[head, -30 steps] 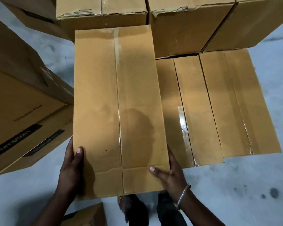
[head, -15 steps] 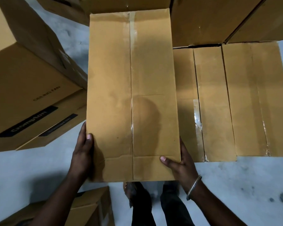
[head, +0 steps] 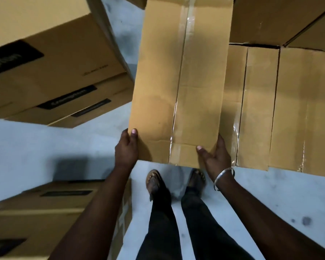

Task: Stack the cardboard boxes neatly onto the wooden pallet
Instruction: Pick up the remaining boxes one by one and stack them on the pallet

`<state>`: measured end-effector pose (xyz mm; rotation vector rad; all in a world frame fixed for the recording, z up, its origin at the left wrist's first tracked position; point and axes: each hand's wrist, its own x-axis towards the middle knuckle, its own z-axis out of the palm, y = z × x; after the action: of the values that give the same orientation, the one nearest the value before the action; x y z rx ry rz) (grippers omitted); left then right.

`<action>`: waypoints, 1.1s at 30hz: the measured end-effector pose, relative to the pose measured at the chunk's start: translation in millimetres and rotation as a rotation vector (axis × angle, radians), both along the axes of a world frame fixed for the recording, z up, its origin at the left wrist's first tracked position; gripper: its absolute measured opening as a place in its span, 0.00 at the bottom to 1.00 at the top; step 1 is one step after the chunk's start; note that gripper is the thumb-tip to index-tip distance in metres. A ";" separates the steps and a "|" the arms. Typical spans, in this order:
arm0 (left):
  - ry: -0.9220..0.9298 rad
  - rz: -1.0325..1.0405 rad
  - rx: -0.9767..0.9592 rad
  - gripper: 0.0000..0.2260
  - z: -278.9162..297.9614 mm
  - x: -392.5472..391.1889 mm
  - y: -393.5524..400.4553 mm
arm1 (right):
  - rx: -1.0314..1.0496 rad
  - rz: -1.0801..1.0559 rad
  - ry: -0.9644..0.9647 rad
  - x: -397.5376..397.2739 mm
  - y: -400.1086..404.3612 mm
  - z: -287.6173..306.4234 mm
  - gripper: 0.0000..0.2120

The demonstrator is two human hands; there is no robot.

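A long taped cardboard box (head: 180, 76) is held lengthwise in front of me. My left hand (head: 127, 147) grips its near left corner with the thumb on top. My right hand (head: 215, 158) grips the near right corner, thumb on the top face; a metal bangle sits on that wrist. To the right, two similar flat boxes (head: 281, 109) lie side by side, lower than the held one. No wooden pallet shows in this view.
Larger printed boxes (head: 51, 76) are stacked at the left, and another box (head: 45, 218) sits at the lower left. More boxes (head: 281, 17) stand at the top right. My sandalled feet (head: 156, 184) stand on the grey concrete floor (head: 270, 203).
The box has shifted right and further from me, now beside the flat boxes. The view has tilted down, so my legs and the lower-left box show more. Both hands keep their hold.
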<state>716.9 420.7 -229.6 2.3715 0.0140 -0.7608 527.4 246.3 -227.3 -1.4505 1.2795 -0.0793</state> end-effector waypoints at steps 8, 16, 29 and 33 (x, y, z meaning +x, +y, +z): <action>0.159 0.524 -0.267 0.29 92.1 -79.4 90.0 | -0.030 0.146 0.301 18.9 36.9 82.2 0.32; -0.244 0.623 -0.151 0.20 192.1 -166.1 220.3 | 0.129 0.833 0.161 49.3 180.0 168.6 0.16; 0.208 1.480 -0.158 0.26 142.6 -287.5 419.9 | -0.097 1.479 0.224 77.1 396.0 155.9 0.30; 0.336 1.403 -0.568 0.20 138.7 -293.1 435.8 | -0.227 1.519 0.391 79.5 408.8 142.7 0.42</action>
<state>423.8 856.4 -90.9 1.1737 1.2526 -0.3246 606.8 655.1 -84.6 -2.3499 0.1551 1.1253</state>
